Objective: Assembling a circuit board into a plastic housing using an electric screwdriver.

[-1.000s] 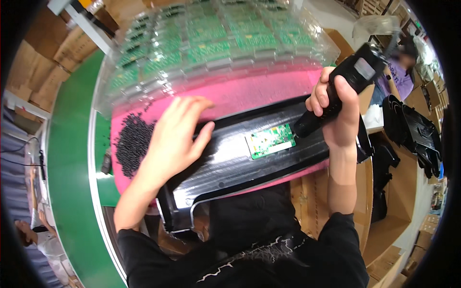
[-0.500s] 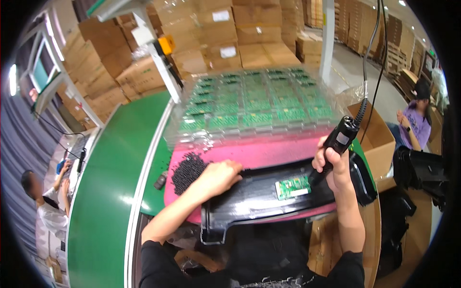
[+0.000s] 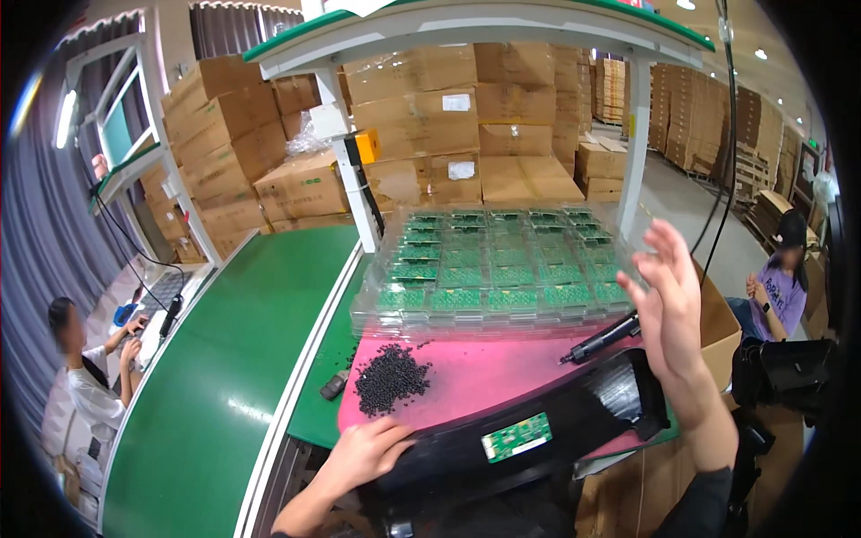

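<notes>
A long black plastic panel (image 3: 574,408) lies tilted along the near edge of the pink mat (image 3: 466,377). A small green circuit board (image 3: 517,438) sits on it near the middle. My left hand (image 3: 369,455) is closed on the panel's far left edge, thumb side partly hidden. My right hand (image 3: 671,309) is raised above the panel's right end, its fingers apart and nothing in them. Just left of that hand, a black electric screwdriver (image 3: 603,342) rests on the mat, tip pointing left; its rear end is hidden behind the hand.
A heap of small black screws (image 3: 392,380) lies on the mat's left. Behind it are stacked clear trays (image 3: 421,323) of green boards. A green conveyor belt (image 3: 215,386) runs at left, with a co-worker (image 3: 94,386) beyond. Another person (image 3: 780,278) sits right, past a cardboard box (image 3: 717,323).
My right hand has let go of the screwdriver, which now rests on the mat. The panel has shifted nearer to me and turned, its right end farther away. My view has tipped up.
</notes>
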### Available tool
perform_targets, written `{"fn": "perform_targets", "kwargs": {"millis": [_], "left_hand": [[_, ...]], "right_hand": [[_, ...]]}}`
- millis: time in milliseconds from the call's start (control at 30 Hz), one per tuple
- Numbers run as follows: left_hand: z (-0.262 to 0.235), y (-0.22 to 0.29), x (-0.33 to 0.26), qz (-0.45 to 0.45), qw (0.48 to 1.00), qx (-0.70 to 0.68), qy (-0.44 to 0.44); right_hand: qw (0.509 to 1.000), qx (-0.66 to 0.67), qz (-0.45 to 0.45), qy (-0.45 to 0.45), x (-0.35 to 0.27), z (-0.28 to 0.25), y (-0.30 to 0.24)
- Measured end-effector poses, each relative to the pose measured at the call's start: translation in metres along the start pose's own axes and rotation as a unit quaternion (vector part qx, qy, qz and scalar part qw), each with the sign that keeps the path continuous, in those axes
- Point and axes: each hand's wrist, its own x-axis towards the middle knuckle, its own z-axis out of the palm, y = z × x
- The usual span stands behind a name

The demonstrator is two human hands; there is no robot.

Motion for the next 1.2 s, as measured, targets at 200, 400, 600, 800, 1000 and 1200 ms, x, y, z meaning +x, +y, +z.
{"fn": "perform_targets", "kwargs": {"millis": [200,400,600,800,1000,1200], "left_hand": [[-0.050,-0.023,-0.089,-0.190,0.935,0.005,0.298],[-0.093,-0.025,-0.147,-0.435,0.669,-0.395,0.456],[-0.087,-0.093,-0.182,-0.383,0.583,-0.411,0.587],[-0.100,-0.117,-0.158,-0.404,0.449,-0.408,0.685],[-0.071,-0.261,-0.251,-0.364,0.472,-0.034,0.802],[-0.065,-0.138,-0.060,-0.212,0.662,-0.080,0.715]], "right_hand": [[0.864,-0.290,-0.388,-0.139,0.110,0.129,-0.014],[0.718,-0.369,-0.590,-0.003,0.243,0.265,-0.028],[0.759,-0.412,-0.503,-0.036,0.306,0.355,-0.045],[0.814,-0.522,-0.251,-0.046,0.330,0.384,-0.053],[0.836,-0.514,-0.169,-0.088,0.322,0.391,-0.065],[0.877,-0.195,-0.401,-0.180,0.271,0.332,-0.063]]}}
